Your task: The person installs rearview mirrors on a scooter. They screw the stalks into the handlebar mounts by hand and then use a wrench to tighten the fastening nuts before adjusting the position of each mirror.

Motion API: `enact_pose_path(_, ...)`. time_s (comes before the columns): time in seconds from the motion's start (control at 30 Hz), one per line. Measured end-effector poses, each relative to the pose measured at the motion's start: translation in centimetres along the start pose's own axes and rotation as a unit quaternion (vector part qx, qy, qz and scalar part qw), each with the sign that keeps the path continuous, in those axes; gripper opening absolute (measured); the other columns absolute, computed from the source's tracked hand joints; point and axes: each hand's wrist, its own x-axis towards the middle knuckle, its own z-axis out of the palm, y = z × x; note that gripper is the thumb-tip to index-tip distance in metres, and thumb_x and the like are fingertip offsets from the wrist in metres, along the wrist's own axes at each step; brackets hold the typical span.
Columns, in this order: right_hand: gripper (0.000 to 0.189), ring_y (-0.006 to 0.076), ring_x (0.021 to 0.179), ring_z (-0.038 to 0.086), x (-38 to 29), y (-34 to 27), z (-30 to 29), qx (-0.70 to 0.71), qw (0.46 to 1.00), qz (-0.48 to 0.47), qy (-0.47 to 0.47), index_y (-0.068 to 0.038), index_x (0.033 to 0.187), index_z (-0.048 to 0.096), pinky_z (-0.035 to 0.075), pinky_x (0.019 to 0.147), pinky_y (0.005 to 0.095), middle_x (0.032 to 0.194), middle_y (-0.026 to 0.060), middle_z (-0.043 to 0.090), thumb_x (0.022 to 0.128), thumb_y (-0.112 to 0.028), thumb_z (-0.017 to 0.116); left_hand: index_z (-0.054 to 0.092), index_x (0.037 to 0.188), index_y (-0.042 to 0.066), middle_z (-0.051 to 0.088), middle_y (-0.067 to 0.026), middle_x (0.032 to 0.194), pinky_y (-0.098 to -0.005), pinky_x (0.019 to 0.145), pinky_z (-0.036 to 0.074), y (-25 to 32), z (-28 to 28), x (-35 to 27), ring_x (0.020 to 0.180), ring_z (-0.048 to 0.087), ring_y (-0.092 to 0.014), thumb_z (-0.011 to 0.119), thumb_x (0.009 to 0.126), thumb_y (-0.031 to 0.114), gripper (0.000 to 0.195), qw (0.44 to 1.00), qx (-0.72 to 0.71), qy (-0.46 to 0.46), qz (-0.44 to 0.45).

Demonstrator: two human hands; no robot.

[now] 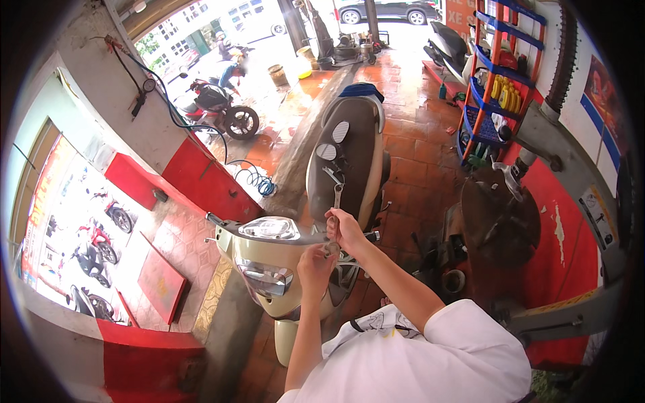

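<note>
My right hand (pixel 344 230) grips a metal wrench (pixel 337 197), its ring end pointing away from me over the scooter seat. Just below, the fingertips of my left hand (pixel 313 266) pinch a small rounded metal piece (pixel 331 249). Whether this is the wrench's other end or a separate part, I cannot tell. Both hands are above the front of a cream scooter (pixel 233 243), beside its handlebar. On the brown seat (pixel 347 166) lie two mirrors, one rounded (pixel 340 132) and one nearer (pixel 326 151), with stems close to the wrench tip.
A tyre-changing machine (pixel 501 216) and an orange-and-blue shelf (pixel 496 80) with yellow bottles stand right. Left are a red-and-white wall (pixel 186 161) and a coiled blue hose (pixel 262 186). Farther off, a person (pixel 229 75) bends beside a motorbike (pixel 216 108).
</note>
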Motion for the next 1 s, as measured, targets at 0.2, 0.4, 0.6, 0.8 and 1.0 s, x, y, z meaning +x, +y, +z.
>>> enact_pose_path(0.2,0.020,0.0100,0.053,0.039,1.6,1.1,0.2,-0.009,1.000,0.005,0.018,-0.005,0.095,0.055,0.031,0.052,0.0282,0.063,-0.0024,0.043,0.103,-0.024,0.052,0.064,0.114,0.004,0.071,-0.0088,0.086,-0.0345,0.072,0.054,-0.2,0.2,-0.1,0.077,0.069,-0.021,0.087,0.075,0.010,0.046,0.999,-0.039,0.026,-0.009)
enact_pose_path(0.4,0.018,0.0096,0.052,0.036,2.3,1.7,-0.1,-0.019,0.999,0.023,0.018,-0.005,0.096,0.054,0.030,0.050,0.0286,0.062,-0.0030,0.041,0.102,-0.022,0.052,0.062,0.114,0.002,0.074,-0.0125,0.088,-0.0350,0.073,0.056,0.4,0.0,-0.1,0.075,0.071,-0.023,0.089,0.074,0.017,0.050,0.999,0.007,0.025,-0.043)
enact_pose_path(0.6,0.017,0.0093,0.052,0.035,2.4,1.9,0.4,-0.024,0.999,0.027,0.020,-0.006,0.095,0.054,0.029,0.050,0.0286,0.063,-0.0034,0.041,0.102,-0.021,0.052,0.062,0.113,0.003,0.074,-0.0118,0.083,-0.0360,0.073,0.057,-0.2,0.6,-0.6,0.077,0.073,-0.024,0.090,0.074,0.020,0.051,0.996,0.013,0.053,-0.069)
enact_pose_path(0.8,0.019,0.0088,0.051,0.034,2.6,1.9,0.0,-0.028,0.999,0.037,0.024,-0.006,0.092,0.055,0.029,0.050,0.0282,0.061,-0.0049,0.039,0.102,-0.021,0.053,0.062,0.111,0.001,0.071,-0.0091,0.078,-0.0352,0.072,0.056,0.5,0.3,-0.2,0.072,0.071,-0.023,0.090,0.073,0.017,0.050,0.997,0.019,0.075,-0.013)
enact_pose_path(1.0,0.024,0.0076,0.051,0.031,2.5,2.3,0.8,-0.077,0.994,0.082,-0.012,-0.007,0.090,0.055,0.027,0.049,0.0274,0.061,-0.0064,0.038,0.104,-0.026,0.049,0.066,0.107,0.002,0.070,-0.0086,0.079,-0.0348,0.069,0.055,-0.3,-0.7,0.2,0.072,0.069,-0.023,0.093,0.070,0.020,0.049,0.997,-0.045,0.017,-0.068)
